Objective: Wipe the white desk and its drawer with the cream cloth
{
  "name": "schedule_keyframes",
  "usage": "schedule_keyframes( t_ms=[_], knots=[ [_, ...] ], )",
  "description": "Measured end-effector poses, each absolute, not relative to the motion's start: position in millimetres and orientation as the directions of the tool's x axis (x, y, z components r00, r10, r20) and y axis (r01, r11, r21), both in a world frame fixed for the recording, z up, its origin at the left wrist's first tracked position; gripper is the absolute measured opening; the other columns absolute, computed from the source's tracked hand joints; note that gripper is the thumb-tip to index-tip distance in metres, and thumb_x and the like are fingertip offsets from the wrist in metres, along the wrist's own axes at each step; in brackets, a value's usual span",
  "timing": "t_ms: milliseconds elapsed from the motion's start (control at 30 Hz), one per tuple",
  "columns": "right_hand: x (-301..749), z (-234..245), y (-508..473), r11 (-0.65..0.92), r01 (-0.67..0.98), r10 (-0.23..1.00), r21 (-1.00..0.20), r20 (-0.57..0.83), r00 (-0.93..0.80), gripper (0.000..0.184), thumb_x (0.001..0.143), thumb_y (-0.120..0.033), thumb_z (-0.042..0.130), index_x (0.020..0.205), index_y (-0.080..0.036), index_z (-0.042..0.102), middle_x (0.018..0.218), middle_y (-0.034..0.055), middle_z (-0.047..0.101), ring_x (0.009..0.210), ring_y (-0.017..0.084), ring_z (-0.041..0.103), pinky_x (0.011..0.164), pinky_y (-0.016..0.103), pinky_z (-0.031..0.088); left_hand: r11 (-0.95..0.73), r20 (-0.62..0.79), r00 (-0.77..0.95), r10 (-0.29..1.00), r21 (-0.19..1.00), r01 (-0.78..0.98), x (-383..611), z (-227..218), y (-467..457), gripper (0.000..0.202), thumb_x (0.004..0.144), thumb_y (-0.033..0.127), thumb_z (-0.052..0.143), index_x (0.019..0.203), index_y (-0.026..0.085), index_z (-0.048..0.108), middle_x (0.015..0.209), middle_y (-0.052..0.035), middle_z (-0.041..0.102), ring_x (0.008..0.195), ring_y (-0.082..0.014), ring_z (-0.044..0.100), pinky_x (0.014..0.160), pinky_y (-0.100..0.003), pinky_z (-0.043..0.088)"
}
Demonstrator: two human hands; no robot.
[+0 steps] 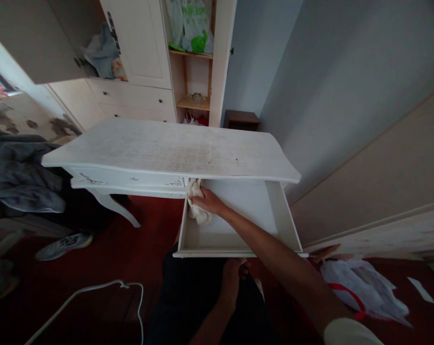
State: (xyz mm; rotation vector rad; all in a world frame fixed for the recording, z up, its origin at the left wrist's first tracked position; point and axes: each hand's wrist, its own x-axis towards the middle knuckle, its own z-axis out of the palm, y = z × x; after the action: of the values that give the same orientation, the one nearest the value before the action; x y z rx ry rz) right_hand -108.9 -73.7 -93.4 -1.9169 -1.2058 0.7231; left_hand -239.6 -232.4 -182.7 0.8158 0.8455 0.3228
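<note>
A white desk point(174, 148) stands before me with its right drawer point(289, 220) pulled out. My right hand point(210, 201) reaches into the drawer's far left corner and presses a crumpled white cloth point(197, 211) against the inner side, fingers closed on it. My left hand point(234, 274) is below the drawer's front panel point(210, 252), fingers curled up against its underside; what they grip is partly hidden. Apart from the cloth, the drawer looks bare inside.
A white wardrobe point(141, 43) with open shelves and plastic bags point(191, 24) stands behind the desk. A grey blanket point(16, 172) lies left. On the red floor are a shoe point(64, 244), a white cable point(95, 290) and a plastic bag point(360, 287). A wall is close on the right.
</note>
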Motion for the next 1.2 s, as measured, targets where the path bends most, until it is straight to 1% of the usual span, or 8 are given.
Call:
schedule_keyframes(
  t_ms=[133, 233, 333, 433, 567, 833, 1067, 1200],
  knots=[
    [-129, -78, -120, -0.224, 0.727, 0.974, -0.649, -0.12, 0.193, 0.046, 0.089, -0.049, 0.058, 0.123, -0.019, 0.062, 0.105, 0.0069, 0.068, 0.09, 0.023, 0.065, 0.078, 0.031, 0.049, 0.684, -0.543, 0.661, 0.517, 0.727, 0.063, -240, -183, -230, 0.044, 0.058, 0.054, 0.068, 0.075, 0.014, 0.067, 0.072, -0.0097, 0.071, 0.06, -0.0162, 0.057, 0.057, -0.028, 0.04],
    [-145, -60, -152, -0.11, 0.911, 0.981, -0.397, -0.188, 0.037, 0.067, 0.088, -0.053, 0.057, 0.148, -0.03, 0.04, 0.121, 0.0108, 0.062, 0.091, 0.026, 0.066, 0.075, 0.036, 0.052, 0.698, -0.564, 0.658, 0.498, 0.712, 0.082, -240, -185, -229, 0.045, 0.055, 0.056, 0.068, 0.071, 0.015, 0.066, 0.07, -0.0093, 0.069, 0.058, -0.0158, 0.055, 0.055, -0.028, 0.038],
    [-158, -42, -168, 0.04, 0.98, 0.972, -0.197, -0.219, -0.084, 0.078, 0.088, -0.052, 0.058, 0.156, -0.038, 0.021, 0.127, 0.0136, 0.059, 0.085, 0.026, 0.068, 0.069, 0.037, 0.053, 0.674, -0.547, 0.658, 0.517, 0.734, 0.08, -240, -186, -229, 0.044, 0.058, 0.059, 0.066, 0.065, 0.016, 0.064, 0.07, -0.0095, 0.069, 0.058, -0.0159, 0.055, 0.055, -0.028, 0.038],
    [-166, -34, -168, 0.159, 0.981, 0.963, -0.115, -0.199, -0.179, 0.075, 0.091, -0.05, 0.054, 0.155, -0.042, 0.017, 0.131, 0.0159, 0.056, 0.082, 0.026, 0.068, 0.064, 0.037, 0.054, 0.649, -0.526, 0.672, 0.522, 0.755, 0.087, -241, -185, -229, 0.042, 0.063, 0.058, 0.064, 0.063, 0.016, 0.064, 0.071, -0.0102, 0.07, 0.058, -0.0162, 0.054, 0.055, -0.028, 0.038],
    [-158, -39, -150, 0.173, 0.982, 0.966, -0.074, -0.182, -0.184, 0.067, 0.093, -0.046, 0.051, 0.154, -0.041, 0.023, 0.131, 0.0177, 0.056, 0.084, 0.027, 0.067, 0.067, 0.039, 0.054, 0.653, -0.528, 0.671, 0.521, 0.752, 0.085, -243, -181, -229, 0.038, 0.064, 0.052, 0.064, 0.07, 0.015, 0.07, 0.071, -0.01, 0.071, 0.06, -0.0168, 0.056, 0.057, -0.028, 0.038],
    [-113, -45, -83, -0.214, 0.974, 0.976, -0.07, 0.008, 0.215, 0.067, 0.092, -0.038, 0.048, 0.155, -0.038, 0.027, 0.125, 0.0176, 0.057, 0.091, 0.032, 0.063, 0.079, 0.048, 0.052, 0.661, -0.531, 0.683, 0.501, 0.745, 0.094, -242, -179, -227, 0.038, 0.061, 0.051, 0.063, 0.068, 0.014, 0.07, 0.07, -0.0102, 0.071, 0.057, -0.0162, 0.055, 0.057, -0.029, 0.037],
    [-117, -56, -90, -0.211, 0.963, 0.977, -0.17, -0.05, 0.205, 0.074, 0.091, -0.045, 0.051, 0.158, -0.036, 0.021, 0.126, 0.0149, 0.061, 0.091, 0.031, 0.066, 0.08, 0.043, 0.052, 0.655, -0.512, 0.695, 0.505, 0.751, 0.077, -242, -179, -227, 0.036, 0.062, 0.049, 0.063, 0.07, 0.014, 0.07, 0.07, -0.0097, 0.071, 0.059, -0.0164, 0.055, 0.058, -0.028, 0.038],
    [-122, -50, -105, -0.161, 0.937, 0.982, -0.31, -0.146, 0.12, 0.077, 0.093, -0.048, 0.048, 0.16, -0.029, 0.015, 0.12, 0.0139, 0.067, 0.095, 0.03, 0.068, 0.079, 0.037, 0.05, 0.65, -0.521, 0.679, 0.517, 0.755, 0.085, -242, -180, -228, 0.036, 0.062, 0.05, 0.064, 0.067, 0.015, 0.07, 0.069, -0.0102, 0.071, 0.059, -0.0167, 0.055, 0.058, -0.029, 0.038]
  ],
)
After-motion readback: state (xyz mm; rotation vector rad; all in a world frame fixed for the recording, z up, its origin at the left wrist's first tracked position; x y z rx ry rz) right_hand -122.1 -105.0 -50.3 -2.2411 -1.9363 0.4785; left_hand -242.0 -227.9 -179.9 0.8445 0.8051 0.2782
